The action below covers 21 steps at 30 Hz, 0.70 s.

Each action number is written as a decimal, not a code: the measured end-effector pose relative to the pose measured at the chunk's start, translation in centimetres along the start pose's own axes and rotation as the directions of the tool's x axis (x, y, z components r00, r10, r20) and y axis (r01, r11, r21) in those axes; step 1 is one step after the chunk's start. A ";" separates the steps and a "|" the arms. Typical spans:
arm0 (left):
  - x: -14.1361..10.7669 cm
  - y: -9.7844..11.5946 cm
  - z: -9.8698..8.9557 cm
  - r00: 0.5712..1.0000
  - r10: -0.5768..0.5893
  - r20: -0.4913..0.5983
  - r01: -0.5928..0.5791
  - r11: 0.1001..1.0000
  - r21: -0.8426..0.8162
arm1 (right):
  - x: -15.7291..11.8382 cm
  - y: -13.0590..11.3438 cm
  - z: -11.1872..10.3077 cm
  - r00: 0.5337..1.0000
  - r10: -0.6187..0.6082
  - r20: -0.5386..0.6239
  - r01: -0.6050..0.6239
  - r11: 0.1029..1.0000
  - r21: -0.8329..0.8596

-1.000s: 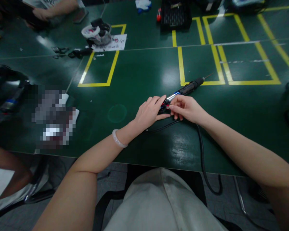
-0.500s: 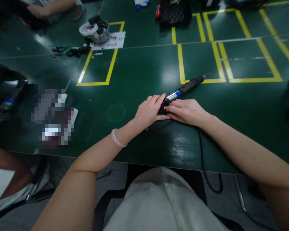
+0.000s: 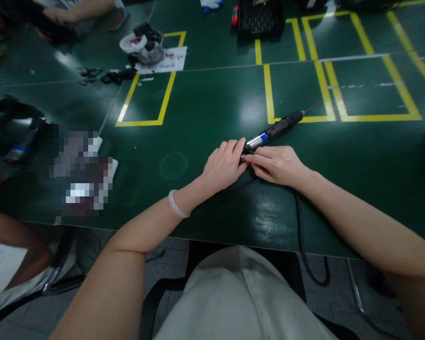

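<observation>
An electric screwdriver (image 3: pixel 263 138) lies slantwise on the green table, its thin bit pointing away to the upper right. It has a black grip and a silver and blue band. My left hand (image 3: pixel 224 165), with a pale bangle at the wrist, is closed over the screwdriver's rear end. From the right, my right hand (image 3: pixel 276 164) presses its bent fingertips together at the same end, touching my left fingers. Something small and reddish shows between the fingertips; the hands cover most of it. A black cable (image 3: pixel 300 231) runs under my right wrist and over the table's front edge.
Yellow tape outlines (image 3: pixel 378 118) mark the green table (image 3: pixel 205 104). A clear bag of parts (image 3: pixel 147 49) rests on a white paper at the back left. Further back stands a black tray (image 3: pixel 260 21). Other people's arms (image 3: pixel 81 13) and another screwdriver (image 3: pixel 21 146) are at the left.
My left thumb has drawn in and up towards the right fingertips. My right hand stays almost in place, and the screwdriver has not visibly moved on the table. The view has shifted slightly.
</observation>
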State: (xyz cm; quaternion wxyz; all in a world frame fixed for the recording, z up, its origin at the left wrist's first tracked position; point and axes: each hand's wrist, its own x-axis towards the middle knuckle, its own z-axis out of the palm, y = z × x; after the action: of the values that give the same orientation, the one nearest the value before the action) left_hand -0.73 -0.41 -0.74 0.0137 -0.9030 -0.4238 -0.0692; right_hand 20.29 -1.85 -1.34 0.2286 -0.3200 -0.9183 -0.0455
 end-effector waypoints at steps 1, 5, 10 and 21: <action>0.1 0.0 0.0 1.000 -0.003 0.001 0.003 1.000 0.002 | -0.1 0.0 0.1 1.000 0.018 -0.009 -0.018 1.000 0.006; 0.5 -0.8 0.1 1.000 -0.014 0.006 0.014 1.000 0.011 | -0.3 0.1 0.3 0.999 0.043 0.019 -0.043 0.999 0.006; 1.6 -3.4 0.4 0.993 -0.116 0.001 0.116 0.993 0.001 | -0.4 0.3 0.4 0.999 0.045 0.023 -0.045 0.999 -0.003; 5.6 -13.7 1.4 0.905 -0.425 -0.029 0.426 0.903 0.062 | -0.3 0.2 0.5 0.993 0.102 0.064 -0.104 0.994 0.030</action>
State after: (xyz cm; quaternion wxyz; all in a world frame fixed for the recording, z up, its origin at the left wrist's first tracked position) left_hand -7.56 12.71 -1.84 0.0316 -0.7873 -0.6125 -0.0630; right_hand 20.44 -1.79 -1.94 0.2071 -0.3642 -0.9079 -0.0083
